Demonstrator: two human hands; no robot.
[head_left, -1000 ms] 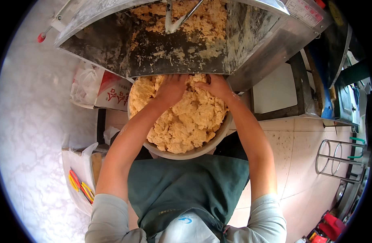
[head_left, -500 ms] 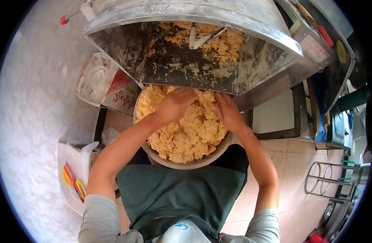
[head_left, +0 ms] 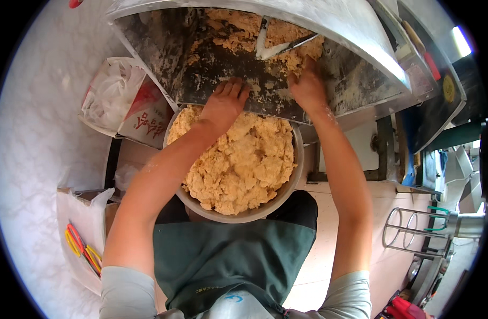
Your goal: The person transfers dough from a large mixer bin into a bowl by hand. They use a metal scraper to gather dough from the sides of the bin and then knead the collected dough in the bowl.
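Note:
A wide metal bowl [head_left: 300, 169], heaped with crumbly orange-yellow dough [head_left: 244, 165], is at my lap under the lip of a steel mixer trough [head_left: 201, 87]. My left hand [head_left: 228, 101] lies on the trough's front lip, fingers stretched inward, holding nothing. Farther in, on the right, my right hand [head_left: 309, 89] reaches toward the dough left in the trough [head_left: 238, 29], its thumb and forefinger apart. Its other fingers are partly hidden. Ahead of both hands a whitish bent mixing blade [head_left: 262, 45] crosses the trough.
On the left stand a carton with white plastic bags [head_left: 114, 98] and an open box [head_left: 95, 223] near red- and yellow-handled scissors [head_left: 82, 247]. A metal frame [head_left: 382, 149] and a wire rack [head_left: 414, 228] are to the right. Tiled floor [head_left: 318, 239] shows below.
Both hands have left the dough in the bowl and gone up to the trough, the right one farther inside. The view has shifted slightly.

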